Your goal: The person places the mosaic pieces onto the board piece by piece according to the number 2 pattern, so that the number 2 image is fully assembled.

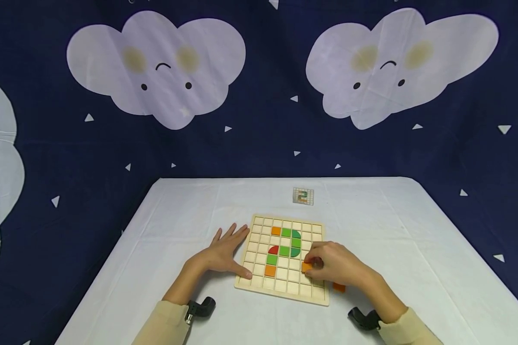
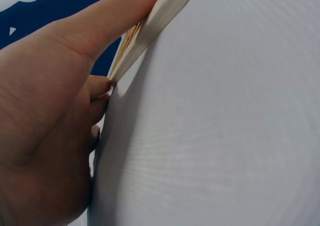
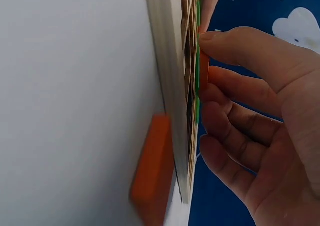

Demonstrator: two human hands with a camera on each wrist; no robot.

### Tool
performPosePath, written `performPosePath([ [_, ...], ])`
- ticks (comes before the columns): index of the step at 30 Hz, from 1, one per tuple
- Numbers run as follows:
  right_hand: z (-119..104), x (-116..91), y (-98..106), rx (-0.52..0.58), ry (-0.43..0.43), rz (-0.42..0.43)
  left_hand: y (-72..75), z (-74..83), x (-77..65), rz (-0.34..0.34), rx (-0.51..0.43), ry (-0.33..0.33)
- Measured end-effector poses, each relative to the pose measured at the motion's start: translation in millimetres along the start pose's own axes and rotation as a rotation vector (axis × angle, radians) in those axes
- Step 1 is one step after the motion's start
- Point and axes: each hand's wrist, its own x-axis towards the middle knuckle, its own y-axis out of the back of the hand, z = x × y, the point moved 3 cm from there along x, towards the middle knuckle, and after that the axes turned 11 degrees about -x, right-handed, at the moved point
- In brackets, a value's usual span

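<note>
A wooden grid board lies on the table, bearing orange and green squares, dark green quarter-rounds and a red quarter-round along a curving path. My left hand is spread at its left side, thumb on the lower left edge and fingertips at the upper left edge. Between thumb and fingers my right hand pinches an orange square block, close over cells at the board's right. The right wrist view shows that block tilted on edge beside the grid. Another orange block lies just off the board's right edge.
A small card with a gridded coloured figure stands behind the board. White cloth covers the table. Behind it hangs a dark blue curtain with clouds and triangles. Each wrist carries a black camera mount.
</note>
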Motion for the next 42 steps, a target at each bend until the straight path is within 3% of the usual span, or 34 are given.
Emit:
performPosePath([
  [20, -31.4, 22.9, -3.0, -0.021, 0.1, -0.01, 0.4, 1.0, 0.1, 0.002, 0.003, -0.011],
  [42, -47.2, 35.0, -12.8, -0.023, 0.109, -0.028, -0.2, 1.1, -1.6, 0.005, 0.014, -0.009],
])
